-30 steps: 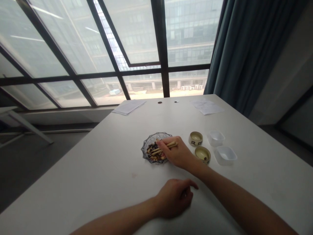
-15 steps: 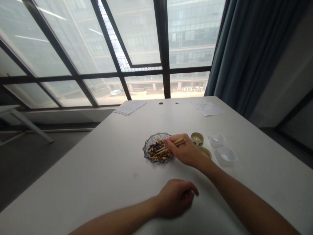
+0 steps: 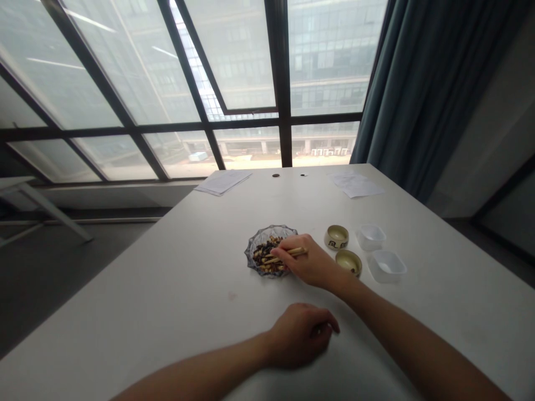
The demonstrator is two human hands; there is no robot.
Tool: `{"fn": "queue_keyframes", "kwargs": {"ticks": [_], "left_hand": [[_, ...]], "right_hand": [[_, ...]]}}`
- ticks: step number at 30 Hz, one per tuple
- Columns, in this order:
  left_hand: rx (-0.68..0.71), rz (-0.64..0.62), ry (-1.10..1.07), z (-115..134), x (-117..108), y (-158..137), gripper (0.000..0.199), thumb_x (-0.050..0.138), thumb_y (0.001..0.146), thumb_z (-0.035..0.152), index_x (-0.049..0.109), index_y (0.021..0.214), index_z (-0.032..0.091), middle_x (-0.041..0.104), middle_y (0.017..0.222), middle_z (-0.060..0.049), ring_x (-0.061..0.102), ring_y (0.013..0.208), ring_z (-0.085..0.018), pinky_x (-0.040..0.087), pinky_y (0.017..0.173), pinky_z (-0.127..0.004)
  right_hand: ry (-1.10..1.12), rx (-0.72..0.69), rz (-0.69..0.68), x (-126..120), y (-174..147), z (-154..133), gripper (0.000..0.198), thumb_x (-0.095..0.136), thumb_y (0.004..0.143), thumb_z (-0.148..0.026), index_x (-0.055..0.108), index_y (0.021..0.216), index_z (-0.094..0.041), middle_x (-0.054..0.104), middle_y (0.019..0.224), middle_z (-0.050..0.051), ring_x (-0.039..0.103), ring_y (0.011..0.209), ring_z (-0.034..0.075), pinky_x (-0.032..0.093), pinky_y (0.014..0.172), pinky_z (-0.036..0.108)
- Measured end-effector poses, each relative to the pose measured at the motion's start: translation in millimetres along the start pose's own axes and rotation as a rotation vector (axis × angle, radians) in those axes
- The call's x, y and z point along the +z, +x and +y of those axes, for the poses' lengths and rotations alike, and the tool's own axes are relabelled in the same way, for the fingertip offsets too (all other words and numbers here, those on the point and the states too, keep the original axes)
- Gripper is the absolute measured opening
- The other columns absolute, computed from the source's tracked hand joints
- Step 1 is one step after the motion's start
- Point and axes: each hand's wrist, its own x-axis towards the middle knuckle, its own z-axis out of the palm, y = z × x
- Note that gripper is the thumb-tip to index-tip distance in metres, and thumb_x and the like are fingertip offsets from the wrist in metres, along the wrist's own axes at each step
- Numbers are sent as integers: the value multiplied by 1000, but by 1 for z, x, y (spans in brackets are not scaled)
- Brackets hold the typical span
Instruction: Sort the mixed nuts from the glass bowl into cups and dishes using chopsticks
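A pair of wooden chopsticks (image 3: 297,252) is held in my right hand (image 3: 307,259), over the right side of a scalloped clear glass bowl (image 3: 251,253). Their tips reach into a mix of dark and pale dried pieces (image 3: 267,253) in the bowl. Whether anything is pinched between the tips is too small to tell. My left hand (image 3: 298,337) rests on the table nearer to me, its fingers curled in loosely with nothing seen in them. To the right of my right hand sit two small greenish ceramic bowls (image 3: 336,237); the nearer bowl (image 3: 348,262) has a dark piece inside.
Two clear plastic tubs, a far tub (image 3: 370,236) and a near tub (image 3: 388,266), stand right of the ceramic bowls. Papers (image 3: 223,182) lie at the white table's far left, and another sheet (image 3: 356,185) at its far right. Windows and a blue curtain (image 3: 401,100) are behind.
My right hand and the chopsticks have shifted slightly left and down over the glass bowl, uncovering more of the ceramic bowls. My left hand has stayed nearly still.
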Motion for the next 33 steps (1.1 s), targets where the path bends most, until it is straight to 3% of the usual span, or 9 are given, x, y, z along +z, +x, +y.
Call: {"fn": "queue_keyframes", "kwargs": {"ticks": [3,6,11,17,24,28,33], "left_hand": [[-1,7,6,0,1,0,29,52,87,15,74,104,21,73,82,-1,67,77,-14,49,79,-21],[4,14,14,0,1,0,28,53,87,15,74,103,22,73,81,0,67,77,-14,49,79,-21],[12,12,-3,2,0,0,28,52,88,15,74,103,22,74,84,0,68,78,-14,49,81,-21],[-3,-10,12,3,-2,0,29,52,88,15,75,104,22,75,87,0,67,79,-14,49,80,-21],[0,-9,13,2,-1,1,28,53,88,16,75,104,22,76,87,-1,69,81,-15,49,82,-21],[-7,-28,21,3,-2,1,29,53,88,15,75,105,22,76,91,-2,70,83,-15,50,83,-22],[2,-19,20,4,-3,1,29,53,88,15,75,105,22,76,90,-1,69,82,-15,49,83,-21]], "right_hand": [[0,-24,35,3,0,3,44,58,97,-35,49,57,-19,49,56,-3,40,56,11,33,57,26],[57,-1,88,4,-1,3,46,55,99,-38,50,57,-19,52,54,-2,47,54,12,36,54,24],[278,202,243,-2,2,2,44,55,98,-49,65,69,-18,67,56,2,67,53,18,49,50,24],[314,416,317,-19,8,3,38,59,96,-44,68,72,-16,70,54,6,72,52,21,54,45,24],[214,419,189,-46,4,7,24,68,88,-34,69,71,-17,72,58,6,74,55,23,54,45,25],[185,392,230,-54,2,8,29,70,88,-42,71,74,-17,71,58,7,73,54,22,54,48,26],[220,355,270,-44,4,5,38,64,92,-50,69,74,-17,72,59,8,73,55,23,54,46,26]]}}
